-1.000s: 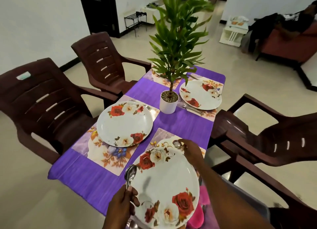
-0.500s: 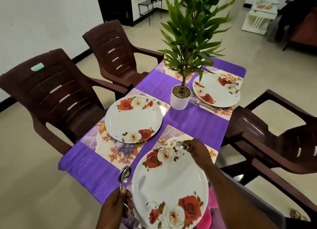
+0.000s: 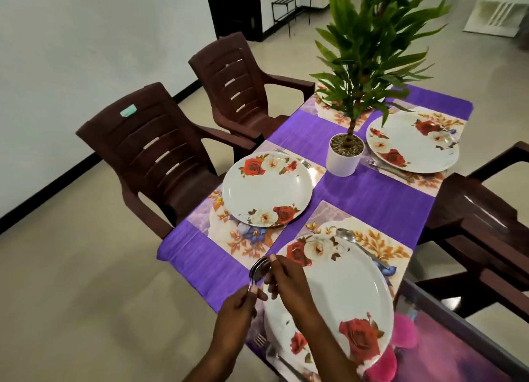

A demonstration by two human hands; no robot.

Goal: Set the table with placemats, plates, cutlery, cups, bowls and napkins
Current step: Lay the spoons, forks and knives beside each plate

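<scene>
The right hand [image 3: 286, 278] left the far rim of the nearest white rose-patterned plate [image 3: 343, 290] and crossed to the plate's left edge, where its fingers met the bowl of the shiny metal spoon [image 3: 260, 270] that the left hand [image 3: 240, 304] gripped by the handle. The second metal spoon [image 3: 347, 236] it had held at the far rim lay released on the floral placemat [image 3: 380, 245], touching the plate's rim. The left hand rose slightly.

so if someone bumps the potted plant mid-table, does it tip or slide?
Probably tips: the potted plant carries tall, wide foliage above a small white pot. The gravel fill likely adds some low weight. On the purple tablecloth it may drag rather than slide cleanly.
</scene>
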